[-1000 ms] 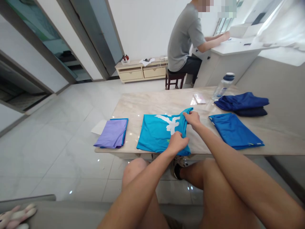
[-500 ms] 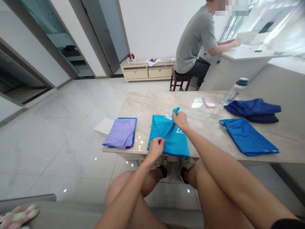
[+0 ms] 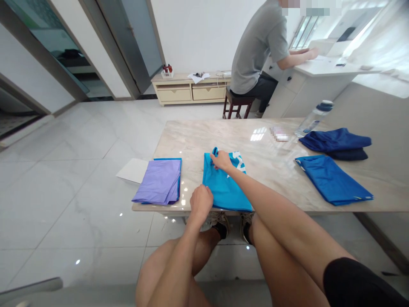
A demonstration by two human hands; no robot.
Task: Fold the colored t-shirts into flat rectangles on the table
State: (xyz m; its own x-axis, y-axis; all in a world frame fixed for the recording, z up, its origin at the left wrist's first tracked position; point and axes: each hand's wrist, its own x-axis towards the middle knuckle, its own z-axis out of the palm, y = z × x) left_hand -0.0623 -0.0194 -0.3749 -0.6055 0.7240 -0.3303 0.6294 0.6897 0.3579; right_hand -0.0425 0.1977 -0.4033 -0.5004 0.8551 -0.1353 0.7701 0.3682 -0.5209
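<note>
A bright blue cloth garment (image 3: 228, 189) with white print lies folded on the marble-topped table (image 3: 188, 136), at its front edge. My right hand (image 3: 223, 161) pinches a bunched bit of the cloth near its far left corner. At the near left edge of the same garment, my left hand (image 3: 202, 200) is curled closed; its fingertips are mostly hidden against the fabric. To the left sits a folded stack of garments (image 3: 159, 181), lavender on top with blue beneath.
On the right lie a folded blue garment (image 3: 332, 179) and a crumpled navy garment (image 3: 335, 143). A clear water bottle (image 3: 311, 121) stands behind them, near a pink-white item (image 3: 278, 133). A person (image 3: 258, 51) sits on a stool (image 3: 238, 102) by a white desk (image 3: 322, 68).
My right hand has moved left across the blue garment with the pinched cloth, uncovering more white print on the right. My left hand has shifted slightly left. The view has turned a little.
</note>
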